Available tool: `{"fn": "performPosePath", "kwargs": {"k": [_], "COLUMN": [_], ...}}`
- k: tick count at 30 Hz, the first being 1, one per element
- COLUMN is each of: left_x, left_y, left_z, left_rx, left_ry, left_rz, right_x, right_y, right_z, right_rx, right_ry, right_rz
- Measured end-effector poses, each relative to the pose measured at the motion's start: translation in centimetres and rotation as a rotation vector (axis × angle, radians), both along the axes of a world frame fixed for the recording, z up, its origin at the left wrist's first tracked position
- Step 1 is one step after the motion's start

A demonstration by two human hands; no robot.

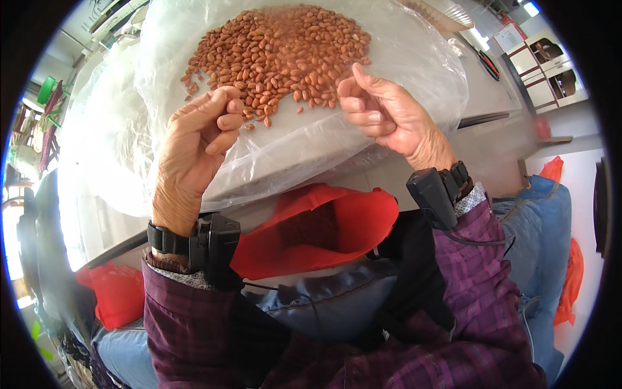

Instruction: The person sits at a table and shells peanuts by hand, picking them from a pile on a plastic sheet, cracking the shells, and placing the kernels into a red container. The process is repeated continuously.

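A heap of shelled peanuts with reddish skins (277, 53) lies on a clear plastic sheet (418, 63) spread over a table. Over the left front edge of the heap is my left hand (199, 121), its fingers curled and the thumb near the index finger; whether a peanut is between them cannot be told. My right hand (384, 104) hovers at the heap's right front edge, thumb raised and fingers loosely curled, with nothing visible in it. Below the table edge, in front of my body, a red bag (359, 223) hangs with its mouth wide and dark contents inside.
Scissors (487, 64) lie at the table's right side, near a crumpled white scrap (455, 47). A ribbed tray or basket (437, 14) stands at the back right. Another red bag (119, 294) is at the lower left. Blue denim cushioning (534, 233) surrounds the seat.
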State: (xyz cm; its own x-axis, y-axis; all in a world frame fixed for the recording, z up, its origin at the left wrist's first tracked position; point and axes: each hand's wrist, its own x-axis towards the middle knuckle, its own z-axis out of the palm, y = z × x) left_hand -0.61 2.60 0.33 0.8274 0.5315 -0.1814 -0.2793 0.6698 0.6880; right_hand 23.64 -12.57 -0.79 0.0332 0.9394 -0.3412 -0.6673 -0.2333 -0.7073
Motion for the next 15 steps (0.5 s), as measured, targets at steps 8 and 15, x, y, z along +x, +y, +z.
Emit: {"fn": "performPosePath", "kwargs": {"k": [8, 15], "left_x": [0.6, 0.3], "left_y": [-0.6, -0.1], "left_z": [0.1, -0.4], "left_rx": [0.094, -0.032], "left_ry": [0.045, -0.091], "left_rz": [0.024, -0.069], "right_x": [-2.0, -3.7], "right_y": [-2.0, -3.5], "right_z": [1.4, 2.2], "right_rx": [0.075, -0.158], "right_ry": [-0.227, -0.26], "right_rz": [0.179, 0.584]}}
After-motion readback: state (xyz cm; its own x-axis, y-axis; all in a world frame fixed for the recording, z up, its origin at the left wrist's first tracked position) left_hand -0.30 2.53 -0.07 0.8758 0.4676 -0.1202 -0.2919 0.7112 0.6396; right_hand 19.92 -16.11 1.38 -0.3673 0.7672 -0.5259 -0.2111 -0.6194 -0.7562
